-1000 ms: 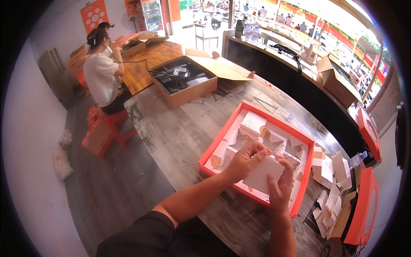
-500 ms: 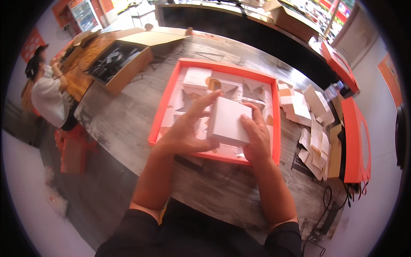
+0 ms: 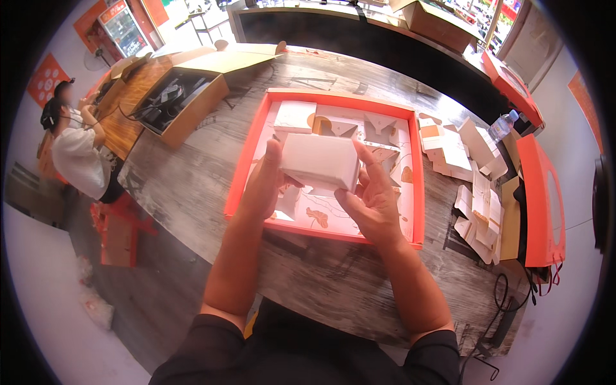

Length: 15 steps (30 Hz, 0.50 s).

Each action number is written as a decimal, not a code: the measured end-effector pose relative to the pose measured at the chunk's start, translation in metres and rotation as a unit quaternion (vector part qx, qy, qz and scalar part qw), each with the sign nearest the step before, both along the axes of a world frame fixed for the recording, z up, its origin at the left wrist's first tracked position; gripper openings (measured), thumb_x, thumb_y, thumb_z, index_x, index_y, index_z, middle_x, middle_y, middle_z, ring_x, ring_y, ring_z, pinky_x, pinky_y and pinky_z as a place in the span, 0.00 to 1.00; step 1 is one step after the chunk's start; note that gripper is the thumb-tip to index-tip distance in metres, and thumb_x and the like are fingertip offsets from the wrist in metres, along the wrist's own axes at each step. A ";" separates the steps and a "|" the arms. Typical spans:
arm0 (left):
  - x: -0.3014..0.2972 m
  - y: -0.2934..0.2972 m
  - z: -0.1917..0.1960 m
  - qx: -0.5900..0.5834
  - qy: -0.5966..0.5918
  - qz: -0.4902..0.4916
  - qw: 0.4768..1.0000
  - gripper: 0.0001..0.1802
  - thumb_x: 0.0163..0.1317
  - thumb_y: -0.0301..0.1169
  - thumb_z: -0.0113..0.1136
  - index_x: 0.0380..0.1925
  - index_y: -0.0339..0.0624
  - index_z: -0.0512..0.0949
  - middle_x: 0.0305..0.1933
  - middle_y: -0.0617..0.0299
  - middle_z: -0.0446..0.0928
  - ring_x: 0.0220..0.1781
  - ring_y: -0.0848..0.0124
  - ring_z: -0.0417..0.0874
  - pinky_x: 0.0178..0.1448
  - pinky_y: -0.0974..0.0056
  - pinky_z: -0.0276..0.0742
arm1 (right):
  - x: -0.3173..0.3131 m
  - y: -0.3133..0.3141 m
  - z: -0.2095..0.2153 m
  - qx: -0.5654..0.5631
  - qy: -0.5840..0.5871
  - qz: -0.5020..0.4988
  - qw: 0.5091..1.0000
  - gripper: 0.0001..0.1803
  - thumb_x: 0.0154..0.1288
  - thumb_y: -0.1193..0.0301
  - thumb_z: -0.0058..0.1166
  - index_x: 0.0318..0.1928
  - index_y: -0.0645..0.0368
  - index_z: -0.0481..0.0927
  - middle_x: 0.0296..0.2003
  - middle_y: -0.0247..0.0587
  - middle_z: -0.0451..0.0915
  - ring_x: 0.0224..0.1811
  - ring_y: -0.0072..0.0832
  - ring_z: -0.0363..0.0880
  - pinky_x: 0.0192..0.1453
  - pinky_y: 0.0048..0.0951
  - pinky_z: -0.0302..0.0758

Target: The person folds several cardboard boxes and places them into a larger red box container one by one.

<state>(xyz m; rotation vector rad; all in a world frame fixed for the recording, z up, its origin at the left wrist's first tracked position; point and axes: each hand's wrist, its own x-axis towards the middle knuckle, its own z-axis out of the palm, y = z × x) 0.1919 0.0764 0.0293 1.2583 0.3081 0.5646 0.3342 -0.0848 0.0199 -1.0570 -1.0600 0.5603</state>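
Note:
A small white box (image 3: 319, 157) is held up between my two hands. My left hand (image 3: 264, 186) grips its left side, thumb upward, with some fingers hidden behind or under it. On the other side, my right hand (image 3: 373, 208) has its thumb at the lower right corner and its fingers along the right side. Below them lies a large shallow red-orange gift box (image 3: 416, 183) with a pale printed floor. Inside it, another white box (image 3: 296, 116) sits in the far left corner, and folded white dividers (image 3: 380, 130) stand at the far right.
Flattened white cartons (image 3: 478, 215), a plastic bottle (image 3: 502, 126) and a red box with a window (image 3: 542, 199) lie to the right. Cables (image 3: 504, 301) run by the near right edge. An open cardboard box (image 3: 183, 96) holds dark items at left; a person (image 3: 80, 151) works beyond it.
The white box has turned and shifted left, so a different face shows. My left hand has closed in from spread fingers to grip its left side.

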 end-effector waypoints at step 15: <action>0.013 -0.020 0.012 0.579 -0.026 0.121 0.806 0.48 0.45 0.36 0.82 0.67 0.45 0.68 0.77 0.45 0.62 0.81 0.46 0.59 0.78 0.45 0.60 | 0.002 -0.002 0.000 -0.099 0.091 -0.067 0.989 0.35 0.73 0.68 0.61 0.72 0.66 0.59 0.54 0.47 0.77 0.54 0.28 0.79 0.54 0.28 0.76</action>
